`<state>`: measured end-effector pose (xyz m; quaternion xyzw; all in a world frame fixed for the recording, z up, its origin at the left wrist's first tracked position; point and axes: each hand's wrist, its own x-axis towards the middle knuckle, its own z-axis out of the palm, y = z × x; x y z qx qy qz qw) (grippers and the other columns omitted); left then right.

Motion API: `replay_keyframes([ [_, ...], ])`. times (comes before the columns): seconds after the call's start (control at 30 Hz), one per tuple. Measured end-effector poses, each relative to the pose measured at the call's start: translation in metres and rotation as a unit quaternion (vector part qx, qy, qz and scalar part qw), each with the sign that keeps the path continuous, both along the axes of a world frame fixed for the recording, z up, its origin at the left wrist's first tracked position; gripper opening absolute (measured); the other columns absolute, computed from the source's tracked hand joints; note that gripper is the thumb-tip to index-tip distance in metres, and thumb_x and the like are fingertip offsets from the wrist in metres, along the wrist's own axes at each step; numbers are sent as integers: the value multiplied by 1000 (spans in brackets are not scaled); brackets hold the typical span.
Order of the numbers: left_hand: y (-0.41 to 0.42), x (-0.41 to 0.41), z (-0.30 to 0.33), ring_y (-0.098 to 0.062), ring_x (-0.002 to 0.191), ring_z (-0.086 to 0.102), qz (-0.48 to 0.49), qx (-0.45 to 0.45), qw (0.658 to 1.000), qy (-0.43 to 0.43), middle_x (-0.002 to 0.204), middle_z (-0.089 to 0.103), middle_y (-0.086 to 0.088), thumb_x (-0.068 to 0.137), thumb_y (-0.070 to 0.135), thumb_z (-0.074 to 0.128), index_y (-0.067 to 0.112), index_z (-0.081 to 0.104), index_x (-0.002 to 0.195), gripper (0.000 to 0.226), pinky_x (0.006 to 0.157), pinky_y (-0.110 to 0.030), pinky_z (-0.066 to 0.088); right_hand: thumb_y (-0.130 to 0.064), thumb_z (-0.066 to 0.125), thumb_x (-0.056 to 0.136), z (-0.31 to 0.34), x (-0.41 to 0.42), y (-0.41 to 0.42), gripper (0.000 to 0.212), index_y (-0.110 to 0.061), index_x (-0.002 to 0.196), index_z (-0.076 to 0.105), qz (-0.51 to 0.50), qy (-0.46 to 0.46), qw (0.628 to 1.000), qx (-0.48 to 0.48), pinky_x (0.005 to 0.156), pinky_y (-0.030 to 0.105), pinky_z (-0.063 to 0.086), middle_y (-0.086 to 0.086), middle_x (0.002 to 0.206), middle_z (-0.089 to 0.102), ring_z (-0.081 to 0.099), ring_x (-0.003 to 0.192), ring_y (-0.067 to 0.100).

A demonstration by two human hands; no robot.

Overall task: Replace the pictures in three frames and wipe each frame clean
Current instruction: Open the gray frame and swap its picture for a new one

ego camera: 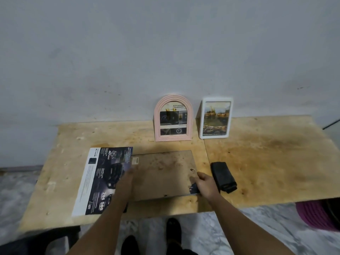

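A large frame lies face down in the middle of the table, its brown backing board (163, 173) facing up. My left hand (127, 179) rests on the board's left edge, fingers flat. My right hand (205, 184) grips the frame's right front corner, where a dark edge shows. A dark printed picture sheet (103, 179) lies flat just left of the frame, partly under my left forearm. A pink arched frame (173, 120) and a white rectangular frame (215, 117) stand upright against the wall, each with a picture inside. A folded black cloth (223, 176) lies right of my right hand.
The wooden table (266, 162) stands against a grey wall. A purple object (312, 216) sits on the marble floor under the table's right end. My feet show below the front edge.
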<state>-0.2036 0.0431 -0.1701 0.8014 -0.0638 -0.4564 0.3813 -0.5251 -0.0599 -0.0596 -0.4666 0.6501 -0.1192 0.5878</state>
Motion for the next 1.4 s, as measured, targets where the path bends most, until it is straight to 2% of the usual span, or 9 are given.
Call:
replay_keyframes([
  [0.1, 18, -43, 98, -29, 123, 51, -83, -47, 995, -4, 126, 51, -5, 101, 50, 55, 18, 52, 142, 51, 112, -52, 41, -27, 66, 99, 0, 0, -1, 52, -8, 146, 54, 36, 62, 997, -19, 83, 29, 53, 3, 116, 67, 66, 96, 15],
  [0.23, 21, -47, 112, -28, 123, 57, -114, -81, 990, 7, 137, 58, -6, 81, 64, 67, 24, 50, 147, 79, 106, -44, 45, -24, 63, 99, -3, 2, 4, 41, -12, 138, 59, 65, 125, 988, -59, 66, 26, 47, 6, 113, 67, 59, 81, 14],
  [0.37, 28, -41, 97, -24, 126, 58, -143, -83, 986, -2, 143, 59, -1, 61, 81, 66, 31, 52, 147, 101, 108, -46, 47, -18, 64, 95, -19, 7, 8, 43, -6, 136, 57, -10, 105, 994, -18, 79, 31, 43, 1, 98, 67, 60, 86, 20],
  [0.5, 24, -42, 106, -22, 124, 59, -154, -84, 985, 4, 141, 61, -2, 86, 58, 72, 29, 55, 144, 67, 101, -36, 48, -10, 64, 94, -28, 2, 9, 25, 2, 115, 65, -195, -5, 979, 64, 73, 36, 50, 20, 105, 69, 64, 85, 28],
  [0.63, 22, -41, 102, -23, 127, 56, -188, -55, 981, -3, 145, 58, -4, 95, 46, 66, 27, 46, 151, 62, 98, -32, 44, -12, 71, 91, -37, -8, 14, 25, -7, 115, 64, -214, -82, 969, 87, 77, 33, 55, 20, 116, 71, 69, 101, 28],
  [0.9, 25, -33, 87, -25, 133, 55, -229, -20, 973, -17, 150, 55, -1, 49, 96, 65, 28, 39, 156, 128, 109, -42, 47, -26, 87, 82, -37, -3, 1, 28, -9, 92, 66, -143, -13, 990, 13, 96, 41, 51, 2, 95, 69, 65, 102, 26],
  [1.07, 23, -41, 99, -25, 140, 48, -234, -23, 972, -18, 156, 47, 1, 69, 77, 71, 30, 32, 159, 108, 111, -39, 43, -12, 83, 85, -44, -7, -5, 19, -7, 84, 64, -168, -24, 985, 17, 89, 34, 44, 7, 96, 67, 63, 113, 34],
  [1.3, 18, -52, 100, -26, 145, 40, -245, -30, 968, -33, 162, 36, -1, 91, 45, 73, 24, 24, 160, 87, 112, -39, 40, -20, 80, 87, -48, -21, -10, 43, -3, 125, 67, -180, -85, 975, 96, 113, 43, 44, 4, 129, 67, 62, 119, 25],
  [1.4, 15, -57, 96, -28, 145, 39, -235, -43, 971, -27, 163, 33, -6, 92, 34, 75, 20, 24, 159, 86, 113, -41, 41, -17, 76, 90, -41, -27, -6, 24, -2, 107, 68, -193, -101, 971, 97, 76, 39, 57, 15, 96, 72, 71, 78, 24],
])
